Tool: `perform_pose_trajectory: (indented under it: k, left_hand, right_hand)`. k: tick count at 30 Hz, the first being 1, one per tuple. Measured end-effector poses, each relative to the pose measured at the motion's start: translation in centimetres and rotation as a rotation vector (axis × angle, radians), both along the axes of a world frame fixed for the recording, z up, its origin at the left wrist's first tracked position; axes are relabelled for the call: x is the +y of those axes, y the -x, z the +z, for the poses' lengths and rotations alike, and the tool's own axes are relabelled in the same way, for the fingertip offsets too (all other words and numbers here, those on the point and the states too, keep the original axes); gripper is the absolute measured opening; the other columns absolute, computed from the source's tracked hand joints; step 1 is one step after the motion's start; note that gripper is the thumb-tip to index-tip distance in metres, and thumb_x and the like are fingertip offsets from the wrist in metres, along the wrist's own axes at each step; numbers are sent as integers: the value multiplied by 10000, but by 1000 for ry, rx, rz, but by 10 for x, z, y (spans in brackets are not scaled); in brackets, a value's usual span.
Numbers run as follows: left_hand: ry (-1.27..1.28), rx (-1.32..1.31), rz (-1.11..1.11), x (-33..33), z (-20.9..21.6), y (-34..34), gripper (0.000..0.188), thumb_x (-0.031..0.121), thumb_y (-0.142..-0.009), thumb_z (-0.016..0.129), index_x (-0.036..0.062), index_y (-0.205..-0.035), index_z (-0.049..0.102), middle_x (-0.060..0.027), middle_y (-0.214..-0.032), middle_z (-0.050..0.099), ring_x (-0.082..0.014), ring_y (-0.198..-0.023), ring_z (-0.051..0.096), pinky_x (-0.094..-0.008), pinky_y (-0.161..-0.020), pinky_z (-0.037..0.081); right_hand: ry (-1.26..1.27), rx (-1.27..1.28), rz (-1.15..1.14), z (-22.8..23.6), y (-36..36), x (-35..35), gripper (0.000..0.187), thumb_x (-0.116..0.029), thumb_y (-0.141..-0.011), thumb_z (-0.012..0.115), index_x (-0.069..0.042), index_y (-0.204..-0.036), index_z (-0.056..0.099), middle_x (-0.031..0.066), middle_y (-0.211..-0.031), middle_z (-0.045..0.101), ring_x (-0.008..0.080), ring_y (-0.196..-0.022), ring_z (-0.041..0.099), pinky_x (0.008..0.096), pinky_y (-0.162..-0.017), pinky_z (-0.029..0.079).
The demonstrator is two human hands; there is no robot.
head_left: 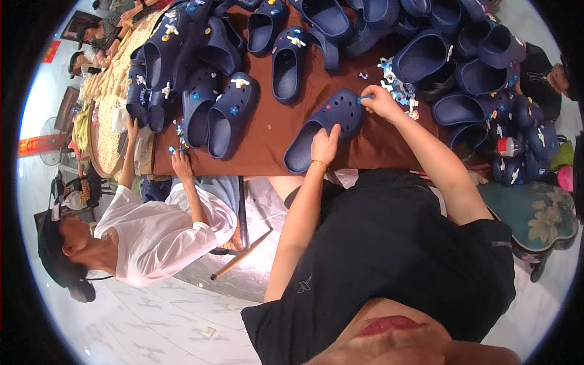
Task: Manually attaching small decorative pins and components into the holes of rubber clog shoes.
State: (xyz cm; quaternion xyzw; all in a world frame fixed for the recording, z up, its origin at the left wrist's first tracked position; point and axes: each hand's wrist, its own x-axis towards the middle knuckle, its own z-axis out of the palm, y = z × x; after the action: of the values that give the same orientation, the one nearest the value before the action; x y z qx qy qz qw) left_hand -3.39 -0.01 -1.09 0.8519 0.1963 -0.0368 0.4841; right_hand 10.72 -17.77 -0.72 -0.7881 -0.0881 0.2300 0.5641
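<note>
On brown table (267, 131) | left hand (325, 145) flat on clog (323, 129) | right hand (380, 101) fingers pinch tiny, indistinct blue charm (364, 97)

Brown table (274, 131) bearing finished navy clogs (231, 112) with charms; co-worker in a white shirt (155, 234) seated left; floral cushioned chair (538, 213) right; pale marble floor (152, 322).
</note>
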Motion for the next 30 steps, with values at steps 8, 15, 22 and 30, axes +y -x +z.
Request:
perform_pose_trajectory:
  k: [8,15,22,30]
  left_hand:
    - [13,22,-1,-3,0,8,560,496,-821,452,-36,-915,597,-263,-921,589,-402,-922,550,-436,-784,426]
    - [-32,60,-32,-3,2,6,578,511,-821,435,-40,-905,589,-274,-934,578,-408,-922,544,-449,-780,420]
    - [-82,73,-57,-5,16,-3,599,525,-822,416,-46,-887,586,-278,-919,575,-417,-912,539,-451,-775,419]
    - [-10,50,-34,0,-8,6,566,499,-820,450,-29,-974,583,-273,-973,569,-400,-973,524,-433,-819,410]
  right_hand:
    - [421,-457,275,16,5,23,227,-192,-645,682,-54,-806,600,148,-850,620,319,-846,584,391,-741,457]
    - [670,-394,476,35,-13,35,276,-199,-635,699,-41,-802,547,133,-840,595,307,-836,573,390,-714,445]
    - [903,-548,564,35,-31,50,285,-228,-676,690,-19,-835,581,144,-807,625,275,-716,609,376,-611,485]
    - [399,-497,-133,-18,-6,-25,152,-169,-694,616,-39,-748,558,138,-727,600,294,-725,587,375,-649,448]
